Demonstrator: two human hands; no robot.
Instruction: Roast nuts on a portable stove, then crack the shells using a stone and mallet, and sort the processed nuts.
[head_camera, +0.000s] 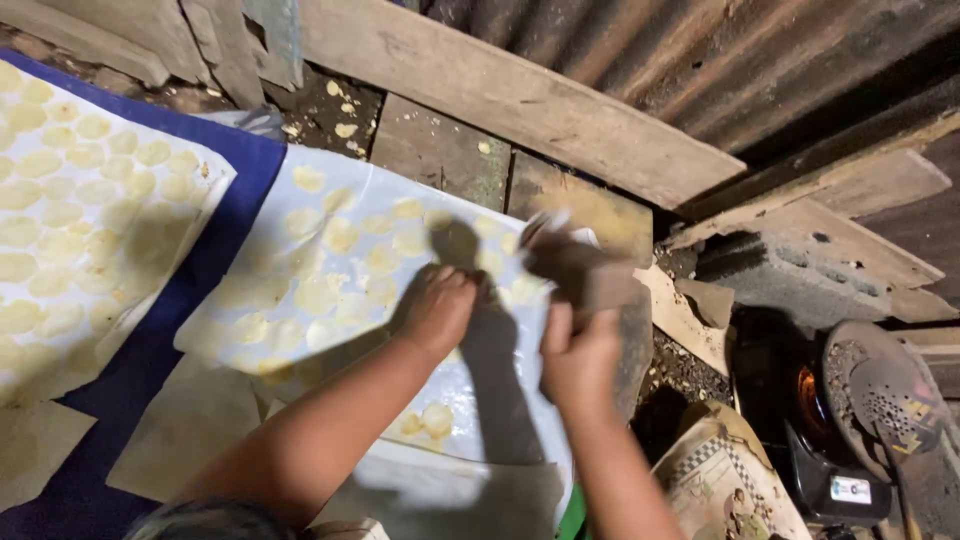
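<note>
The right hand (580, 355) is raised with its grip clamped on the right edge of a white sheet (300, 200), lifting that edge into a blurred fold. The left hand (440, 308) is pressed knuckles-up on the same sheet near its middle, fingers curled under; whether it pinches anything cannot be told. Both forearms reach in from the bottom of the view and converge over the sheet's lower right part.

The sheet lies on the floor and carries many pale yellow discs (318, 295) spread flat in loose rows, most of them left of and above the hands, with a few near its lower edge between the arms. Its right edge sits just beside a wooden board (590, 205) and rubble, so there is little room on that side; the left side opens onto a blue cloth (150, 350).

A second white sheet (215, 180) covered in discs lies on the blue cloth at the far left, well apart from the hands. A long plank (520, 100) and corrugated metal wall (720, 60) run along the top. To the right stand a grey concrete block (790, 280) and a dark stove (800, 400) with a glow inside, near the right forearm.
</note>
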